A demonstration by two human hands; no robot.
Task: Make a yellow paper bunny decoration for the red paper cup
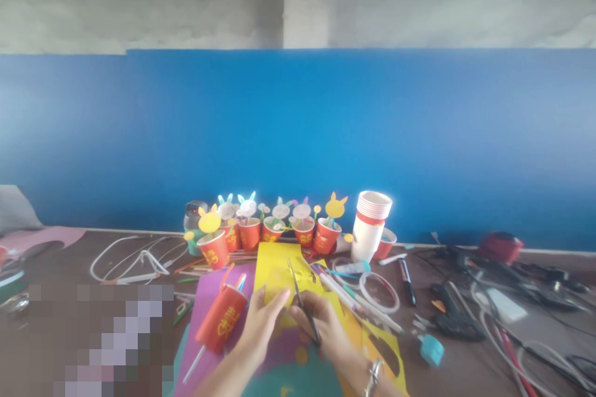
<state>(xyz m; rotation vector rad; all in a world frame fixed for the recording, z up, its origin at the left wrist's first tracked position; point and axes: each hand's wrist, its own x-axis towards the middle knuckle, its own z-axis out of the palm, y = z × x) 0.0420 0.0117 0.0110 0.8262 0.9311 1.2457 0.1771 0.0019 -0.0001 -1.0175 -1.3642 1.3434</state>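
Note:
My right hand (321,321) is closed around the dark handles of a pair of scissors (295,279), whose blades point away from me. Between the thumb and fingers of my left hand (266,317) is a small piece of yellow paper (277,285), close beside the blades. Under the hands lie a large yellow sheet (272,254), a purple sheet (205,298) and a green sheet (298,381). A small yellow paper circle (302,356) rests below my hands. Left of my left hand, a red paper cup (226,317) lies tipped over with a straw through it.
Behind stand several red cups (250,234) with paper animal heads on stems. A stack of white paper cups (367,229) is to their right. Pens (344,291), a tape ring (379,291), a glue gun (459,316) and tangled cables (526,347) lie rightward; a white cable (139,260) leftward.

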